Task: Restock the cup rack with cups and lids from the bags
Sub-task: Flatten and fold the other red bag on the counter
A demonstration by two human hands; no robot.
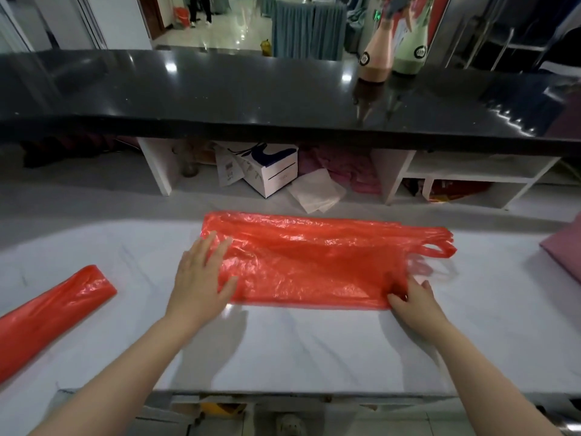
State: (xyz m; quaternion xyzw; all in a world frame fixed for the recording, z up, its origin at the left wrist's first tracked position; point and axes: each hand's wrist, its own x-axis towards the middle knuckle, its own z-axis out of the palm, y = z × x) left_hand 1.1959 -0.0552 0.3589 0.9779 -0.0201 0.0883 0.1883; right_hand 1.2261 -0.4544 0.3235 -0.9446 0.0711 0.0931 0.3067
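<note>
A flat, empty red plastic bag [314, 259] lies spread across the white marble counter [298, 347], its handles pointing right. My left hand [201, 278] presses flat on the bag's left end with straight fingers. At the bag's near right corner, my right hand [415, 302] touches the plastic, its fingers spread over the edge. A second red bag [53, 306], rolled around something long, lies at the far left of the counter. No cups, lids or rack show.
A raised black countertop [251, 96] runs across the back, with a pink bottle [375, 55] and a green bottle [410, 48] on its right. Under it are shelves holding a white box [273, 171] and paper. A pink object [562, 250] sits at the right edge.
</note>
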